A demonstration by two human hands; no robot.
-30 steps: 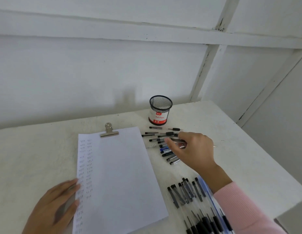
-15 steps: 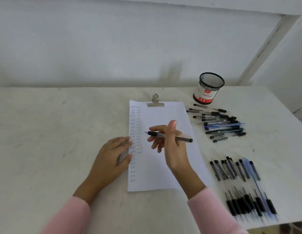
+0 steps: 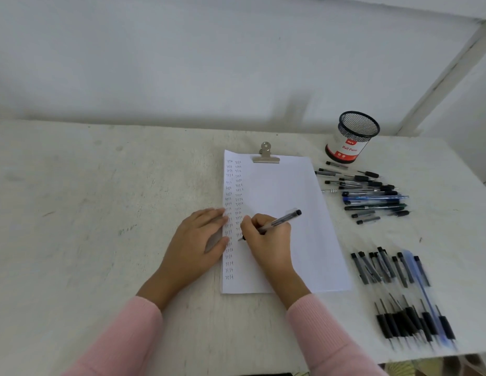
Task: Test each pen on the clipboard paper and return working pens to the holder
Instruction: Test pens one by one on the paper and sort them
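On the white worktop, against a pale wall, your right hand clenches a pen, tip on the clipboard paper by its left edge, while your left hand lies flat, pressing that edge. Two columns that read "test" suggest many pens are already tried. Yet the mesh holder labelled "Ball Pens", near the back right corner, shows none above its rim, and a far heap and a near heap along the right edge seem left to do.
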